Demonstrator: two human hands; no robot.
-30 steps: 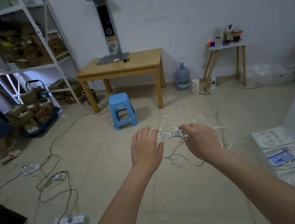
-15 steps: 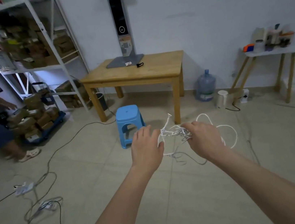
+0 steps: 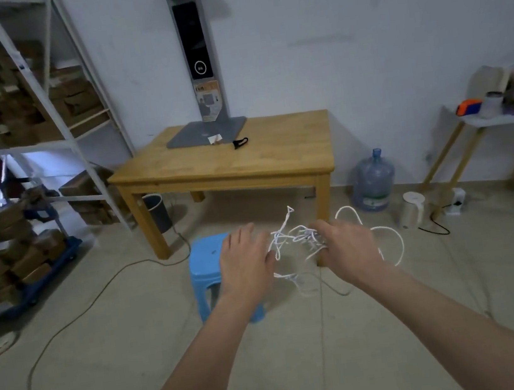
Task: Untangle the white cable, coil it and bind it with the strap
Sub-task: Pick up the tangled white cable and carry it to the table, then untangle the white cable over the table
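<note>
A tangled white cable [image 3: 291, 239] hangs in the air between my two hands, above the floor. My left hand [image 3: 245, 259] holds its left side, fingers wrapped forward over the strands. My right hand [image 3: 348, 244] grips the knotted right side; loose loops [image 3: 394, 241] dangle past it to the right and below. One cable end [image 3: 289, 210] sticks up from the tangle. A small black strap [image 3: 240, 142] lies on the wooden table [image 3: 277, 159] ahead, next to a grey stand's base [image 3: 194, 135].
A blue plastic stool [image 3: 205, 261] stands just beyond my left hand, before the table. Metal shelves with boxes [image 3: 20, 95] fill the left. A water jug [image 3: 374, 181], kettle [image 3: 411, 212] and a white side table [image 3: 502, 120] are on the right. Dark cords [image 3: 84, 311] snake over the floor.
The view has swung toward the table, which looks closer and more central. Both hands keep the same hold on the tangled cable; the person at the left has dropped out of view.
</note>
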